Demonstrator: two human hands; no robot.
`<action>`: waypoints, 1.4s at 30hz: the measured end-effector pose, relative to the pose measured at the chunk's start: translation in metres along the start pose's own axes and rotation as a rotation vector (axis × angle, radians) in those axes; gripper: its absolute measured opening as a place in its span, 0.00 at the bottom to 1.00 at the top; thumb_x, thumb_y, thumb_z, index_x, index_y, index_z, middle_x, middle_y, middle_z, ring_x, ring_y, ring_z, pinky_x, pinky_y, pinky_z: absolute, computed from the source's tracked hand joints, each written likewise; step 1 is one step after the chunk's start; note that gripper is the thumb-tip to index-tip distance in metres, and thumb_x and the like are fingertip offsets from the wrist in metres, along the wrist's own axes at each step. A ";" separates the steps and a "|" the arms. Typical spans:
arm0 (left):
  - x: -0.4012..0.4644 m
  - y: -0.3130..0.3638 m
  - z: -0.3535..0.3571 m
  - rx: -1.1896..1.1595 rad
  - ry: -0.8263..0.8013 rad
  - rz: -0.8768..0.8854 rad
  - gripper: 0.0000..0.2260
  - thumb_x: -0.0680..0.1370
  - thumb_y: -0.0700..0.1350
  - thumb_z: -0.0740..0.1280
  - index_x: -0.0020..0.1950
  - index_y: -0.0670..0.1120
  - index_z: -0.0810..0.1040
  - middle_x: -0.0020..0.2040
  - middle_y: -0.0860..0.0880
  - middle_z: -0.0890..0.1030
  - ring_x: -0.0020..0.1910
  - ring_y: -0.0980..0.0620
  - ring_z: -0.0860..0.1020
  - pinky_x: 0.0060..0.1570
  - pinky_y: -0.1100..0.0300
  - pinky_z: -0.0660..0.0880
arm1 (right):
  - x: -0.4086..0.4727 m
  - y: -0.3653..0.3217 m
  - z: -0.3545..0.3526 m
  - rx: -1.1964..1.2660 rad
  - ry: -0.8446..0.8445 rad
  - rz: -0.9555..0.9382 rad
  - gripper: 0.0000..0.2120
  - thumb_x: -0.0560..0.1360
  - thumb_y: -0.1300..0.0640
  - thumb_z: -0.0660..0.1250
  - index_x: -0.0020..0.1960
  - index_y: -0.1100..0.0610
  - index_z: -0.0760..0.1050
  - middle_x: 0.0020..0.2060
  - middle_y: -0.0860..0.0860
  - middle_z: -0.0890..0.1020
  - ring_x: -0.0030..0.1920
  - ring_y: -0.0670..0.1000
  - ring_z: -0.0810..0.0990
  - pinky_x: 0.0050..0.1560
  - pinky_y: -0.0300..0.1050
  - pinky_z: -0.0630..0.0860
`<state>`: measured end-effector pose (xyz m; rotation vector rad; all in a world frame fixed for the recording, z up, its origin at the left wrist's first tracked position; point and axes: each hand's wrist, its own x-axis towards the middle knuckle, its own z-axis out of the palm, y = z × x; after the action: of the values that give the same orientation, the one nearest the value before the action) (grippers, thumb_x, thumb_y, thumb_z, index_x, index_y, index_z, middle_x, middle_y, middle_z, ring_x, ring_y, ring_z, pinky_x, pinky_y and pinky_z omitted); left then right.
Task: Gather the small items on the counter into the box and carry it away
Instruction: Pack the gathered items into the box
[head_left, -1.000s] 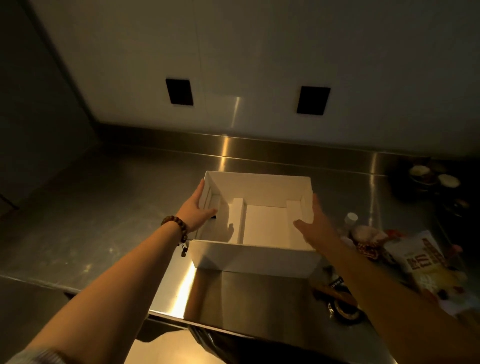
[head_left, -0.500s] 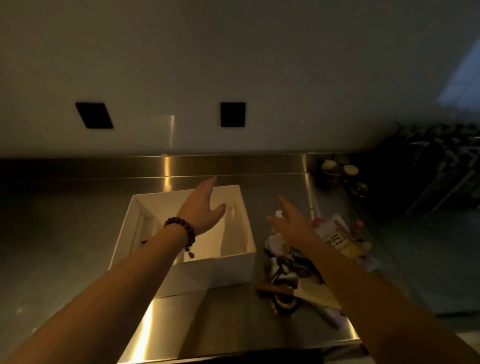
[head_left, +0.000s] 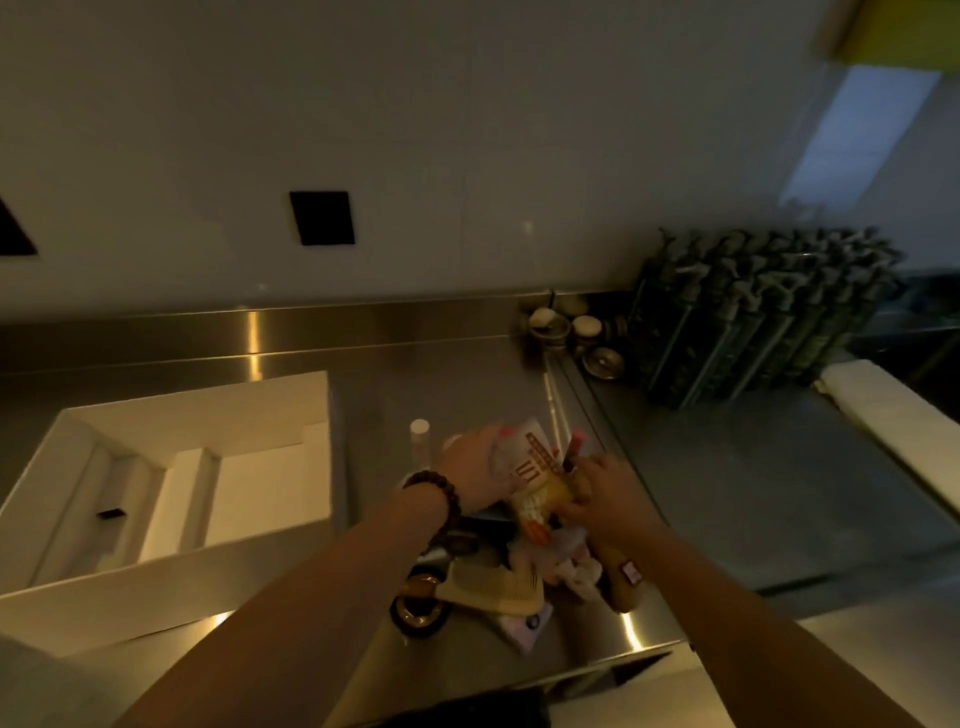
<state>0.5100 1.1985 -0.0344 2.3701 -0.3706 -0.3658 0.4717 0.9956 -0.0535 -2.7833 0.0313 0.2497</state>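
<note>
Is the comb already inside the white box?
No, the comb lies on the counter, right of the box.

Bare steel counter (head_left: 447, 379) runs open between the white box (head_left: 171, 525) at its left and the heap of small items (head_left: 519, 545) near its front right corner, while jars (head_left: 566, 332) and dark pump bottles (head_left: 753, 322) crowd the back right.

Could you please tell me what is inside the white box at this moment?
The white box shows white dividers and one small dark thing; the near wall hides the floor behind it.
</note>
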 end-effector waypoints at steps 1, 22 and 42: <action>0.000 -0.001 0.003 -0.017 -0.012 0.011 0.31 0.70 0.53 0.72 0.70 0.51 0.63 0.61 0.52 0.72 0.63 0.50 0.71 0.56 0.60 0.68 | 0.000 0.000 0.003 -0.048 -0.010 0.007 0.28 0.68 0.37 0.67 0.62 0.51 0.71 0.58 0.52 0.72 0.57 0.51 0.69 0.55 0.46 0.70; -0.021 -0.003 -0.094 -0.415 0.292 0.044 0.06 0.73 0.48 0.71 0.45 0.47 0.79 0.43 0.50 0.82 0.42 0.54 0.81 0.38 0.62 0.79 | 0.012 -0.082 -0.066 0.606 0.022 -0.251 0.08 0.69 0.58 0.74 0.45 0.50 0.78 0.41 0.43 0.82 0.39 0.32 0.79 0.35 0.25 0.74; -0.108 -0.139 -0.208 -0.651 0.689 -0.167 0.04 0.74 0.47 0.69 0.43 0.47 0.78 0.44 0.49 0.83 0.45 0.50 0.82 0.41 0.53 0.79 | 0.047 -0.097 0.043 -0.299 0.100 -0.182 0.21 0.73 0.48 0.65 0.65 0.48 0.69 0.65 0.50 0.72 0.65 0.53 0.68 0.62 0.49 0.68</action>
<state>0.5080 1.4615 0.0374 1.7376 0.2439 0.2403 0.5154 1.1024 -0.0689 -3.0675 -0.2535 0.0729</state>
